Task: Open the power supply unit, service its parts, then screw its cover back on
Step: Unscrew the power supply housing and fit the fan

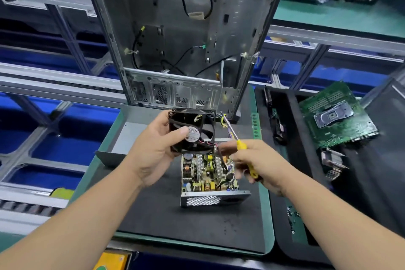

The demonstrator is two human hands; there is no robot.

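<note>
The left hand [153, 151] is gripping a black fan [191, 130] — thumb curled over its hub label, fingers behind the frame — and holding it raised just above the far end of the open power supply unit [209, 178], whose circuit board is lying exposed on the black mat [197, 226]. The right hand [255, 163], just beside the fan, is clasping a yellow-handled screwdriver [242, 151], shaft angling up past the fan's right edge. Wires are trailing from fan to board. Beyond the grip an emptied computer case [175, 35] is standing; the grey cover [122, 142] is lying left — a green motherboard [335, 116] right.
</note>
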